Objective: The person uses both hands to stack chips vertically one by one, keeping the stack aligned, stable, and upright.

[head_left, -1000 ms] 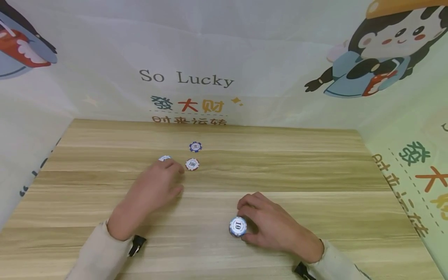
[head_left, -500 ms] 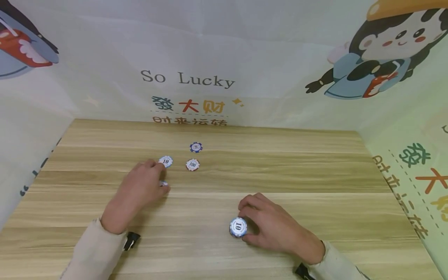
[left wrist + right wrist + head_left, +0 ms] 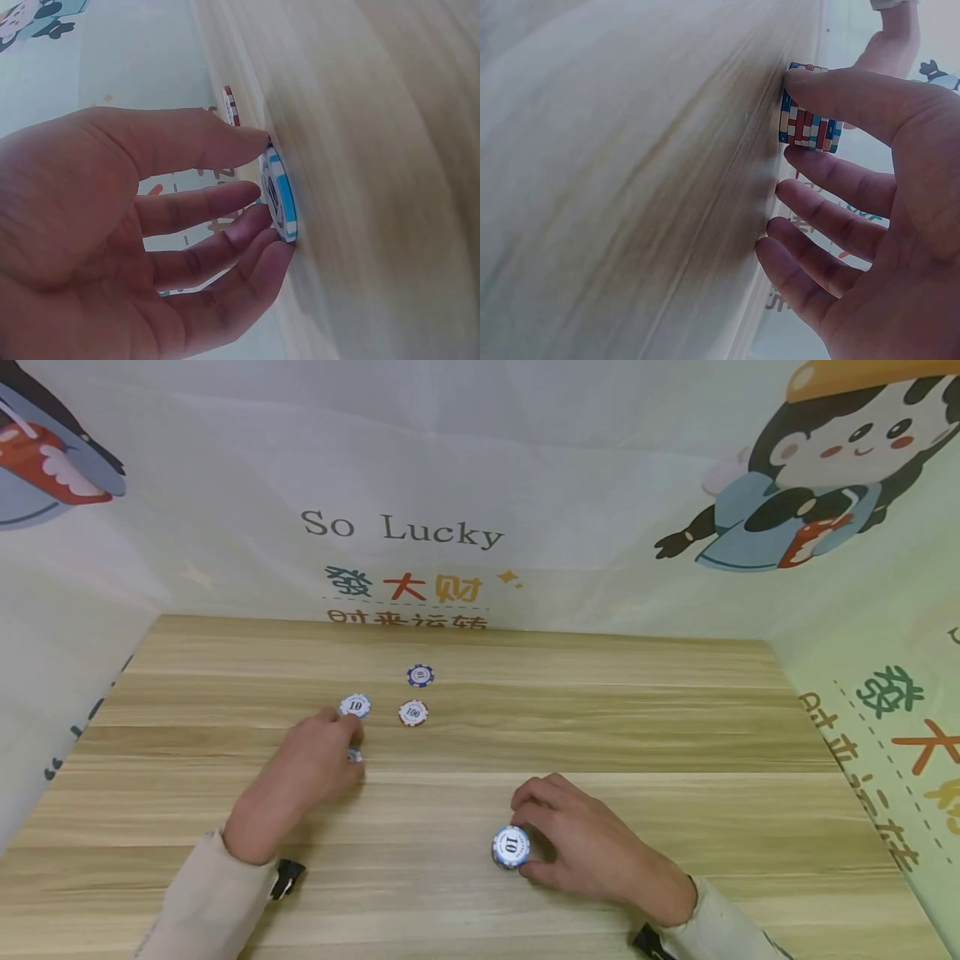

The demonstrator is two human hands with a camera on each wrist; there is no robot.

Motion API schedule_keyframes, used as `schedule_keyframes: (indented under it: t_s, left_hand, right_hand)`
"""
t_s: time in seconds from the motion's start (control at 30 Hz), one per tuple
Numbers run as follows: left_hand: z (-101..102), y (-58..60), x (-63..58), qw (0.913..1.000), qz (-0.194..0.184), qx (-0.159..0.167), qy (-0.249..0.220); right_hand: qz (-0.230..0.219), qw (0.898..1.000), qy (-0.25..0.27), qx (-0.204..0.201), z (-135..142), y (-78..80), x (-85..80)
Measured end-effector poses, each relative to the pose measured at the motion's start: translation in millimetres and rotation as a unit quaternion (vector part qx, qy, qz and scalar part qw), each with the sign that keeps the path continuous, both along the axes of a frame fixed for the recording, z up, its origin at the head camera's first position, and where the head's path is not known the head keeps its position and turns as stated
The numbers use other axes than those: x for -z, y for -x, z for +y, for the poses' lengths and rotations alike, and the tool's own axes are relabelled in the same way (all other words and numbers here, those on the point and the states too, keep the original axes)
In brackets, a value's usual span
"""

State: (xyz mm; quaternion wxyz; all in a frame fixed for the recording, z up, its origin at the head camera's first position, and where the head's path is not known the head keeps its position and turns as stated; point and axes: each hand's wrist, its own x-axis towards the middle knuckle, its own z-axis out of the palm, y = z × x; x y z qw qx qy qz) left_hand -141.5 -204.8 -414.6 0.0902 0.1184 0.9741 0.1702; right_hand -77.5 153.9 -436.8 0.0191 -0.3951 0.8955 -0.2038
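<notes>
My left hand [image 3: 300,768] is at the left of the table, its thumb and fingers curled around the edges of a light-blue and white poker chip [image 3: 280,195]. In the head view the fingers cover most of this chip. Just beyond them a chip marked 10 [image 3: 356,705] lies flat. My right hand [image 3: 588,847] holds a stack of poker chips [image 3: 511,846] between thumb and index finger, nearer the front. The stack stands upright with a chip marked 10 on top, and the right wrist view shows its mixed blue, red and white edges. The other right fingers are spread behind it.
A red-edged chip marked 100 [image 3: 413,713] lies flat right of the left hand, and a dark-blue chip [image 3: 420,676] lies behind it. A printed cloth [image 3: 585,585] rises along the back and sides of the wooden table [image 3: 645,710].
My left hand has drawn back to the left and toward me, uncovering the far 10 chip, and now has its fingers around another chip. The right hand and stack stay put.
</notes>
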Motion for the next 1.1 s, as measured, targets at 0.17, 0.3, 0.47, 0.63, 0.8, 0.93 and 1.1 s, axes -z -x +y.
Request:
schedule_keyframes:
  t_s: [0.17, 0.3, 0.47, 0.63, 0.8, 0.93, 1.1]
  left_hand:
    - [3.2, -0.5, 2.3, 0.9999, 0.012, 0.009, -0.002]
    - [5.8, -1.7, 3.5, 0.9996, 0.022, 0.019, -0.004]
    - [8.6, -2.7, 3.6, 0.9992, 0.027, 0.030, -0.009]
    - [13.0, -3.7, 2.6, 0.9990, 0.030, 0.033, -0.009]
    - [19.3, -5.1, 1.2, 0.9969, 0.054, 0.055, -0.013]
    - [28.2, -8.6, -0.3, 0.9905, 0.093, 0.096, -0.033]
    - [41.7, -16.4, 0.0, 0.9747, 0.156, 0.145, -0.069]
  right_hand:
    - [0.002, 1.000, 0.002, -0.001, 0.4, 0.0, 0.5]
    - [0.001, 1.000, 0.001, -0.002, 0.5, -0.1, 0.8]
    - [0.000, 1.000, 0.001, -0.001, 0.4, 0.1, 0.9]
    - [0.001, 1.000, 0.001, -0.002, 0.2, 0.3, 0.9]
    - [0.002, 1.000, 0.000, -0.002, 0.3, 0.7, 1.0]
    - [0.001, 1.000, -0.004, -0.002, 0.6, 1.0, 1.4]
    - [0.000, 1.000, -0.006, -0.002, 0.7, 1.1, 1.8]
